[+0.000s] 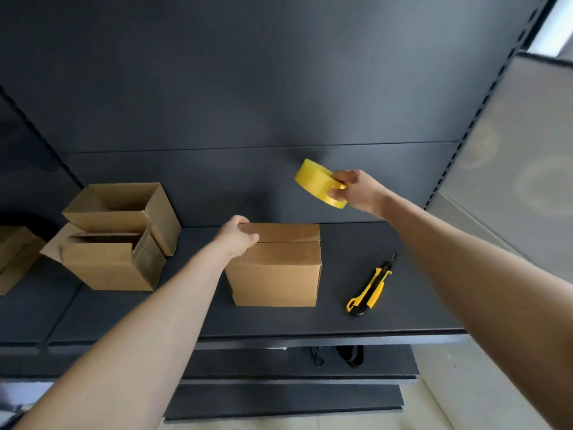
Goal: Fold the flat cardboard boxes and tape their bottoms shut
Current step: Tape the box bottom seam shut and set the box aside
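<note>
A folded cardboard box (276,271) stands on the dark shelf (403,305) with its flaps closed on top and a seam running across. My left hand (237,235) rests on the box's top left corner, fingers curled over the far edge. My right hand (356,189) holds a yellow roll of tape (316,181) in the air, up and to the right of the box, thumb and fingers pinching its rim.
A yellow and black utility knife (372,285) lies on the shelf right of the box. Two open cardboard boxes (117,240) sit stacked at the left, with another box (15,256) at the far left edge. Lower shelves (294,395) show below.
</note>
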A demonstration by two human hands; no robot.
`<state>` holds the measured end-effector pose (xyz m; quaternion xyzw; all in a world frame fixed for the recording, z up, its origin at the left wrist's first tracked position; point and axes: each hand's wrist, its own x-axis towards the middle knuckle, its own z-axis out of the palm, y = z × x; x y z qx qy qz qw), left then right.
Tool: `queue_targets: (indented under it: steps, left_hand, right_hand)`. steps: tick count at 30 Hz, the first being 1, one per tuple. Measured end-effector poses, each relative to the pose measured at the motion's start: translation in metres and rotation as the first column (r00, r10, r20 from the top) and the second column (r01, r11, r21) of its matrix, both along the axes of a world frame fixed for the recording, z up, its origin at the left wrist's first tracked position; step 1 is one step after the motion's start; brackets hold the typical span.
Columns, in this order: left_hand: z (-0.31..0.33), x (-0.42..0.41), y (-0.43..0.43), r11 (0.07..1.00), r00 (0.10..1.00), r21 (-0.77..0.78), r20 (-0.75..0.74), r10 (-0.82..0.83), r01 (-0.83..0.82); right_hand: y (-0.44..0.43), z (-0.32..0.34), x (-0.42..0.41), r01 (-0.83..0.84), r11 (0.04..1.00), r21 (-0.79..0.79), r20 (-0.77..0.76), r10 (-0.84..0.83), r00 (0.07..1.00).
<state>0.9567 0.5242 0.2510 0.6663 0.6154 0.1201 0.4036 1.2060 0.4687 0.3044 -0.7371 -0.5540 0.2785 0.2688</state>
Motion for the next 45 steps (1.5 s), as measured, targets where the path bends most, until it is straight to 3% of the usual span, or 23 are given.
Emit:
queue_targets:
  steps: [6,12,24,28,30,33,36,41,45]
  left_hand:
    - [0.003,-0.002,0.001,0.999,0.999,0.003,0.017,-0.034,0.034]
    - [0.001,-0.008,0.005,0.998,0.996,-0.025,0.07,-0.063,0.065]
    - [-0.009,-0.016,0.02,0.994,0.976,-0.086,0.213,-0.049,0.068]
    - [0.001,-0.013,0.022,0.982,0.978,0.165,0.201,0.061,-0.095]
    - [0.015,-0.01,0.022,0.957,0.943,0.243,0.324,0.073,-0.157]
    - [0.039,-0.01,0.017,0.983,0.86,0.171,0.51,-0.035,-0.061]
    - [0.042,-0.012,0.018,0.986,0.888,0.163,0.447,-0.107,0.037]
    - [0.046,-0.013,0.016,0.974,0.908,0.221,0.393,-0.143,0.058]
    - [0.054,-0.011,0.016,0.953,0.948,0.281,0.259,-0.184,0.109]
  right_hand:
    - [-0.012,0.044,-0.037,-0.047,0.998,0.051,-0.264,0.059,0.963]
    - [-0.014,0.04,-0.071,-0.073,0.996,-0.059,-0.339,0.048,0.939]
    - [0.006,0.037,-0.1,-0.031,0.986,-0.163,-0.16,0.004,0.987]
    - [0.009,0.038,-0.104,-0.023,0.984,-0.179,-0.126,0.0,0.992]
    - [0.01,0.039,-0.106,-0.027,0.982,-0.189,-0.111,0.006,0.994]
    - [0.012,0.043,-0.112,-0.039,0.977,-0.208,-0.09,0.021,0.996]
    - [0.012,0.048,-0.117,-0.025,0.976,-0.218,-0.057,0.013,0.998]
    - [0.012,0.05,-0.121,-0.037,0.97,-0.239,-0.034,0.03,0.999]
    - [0.01,0.052,-0.123,-0.035,0.968,-0.25,-0.023,0.03,0.999]
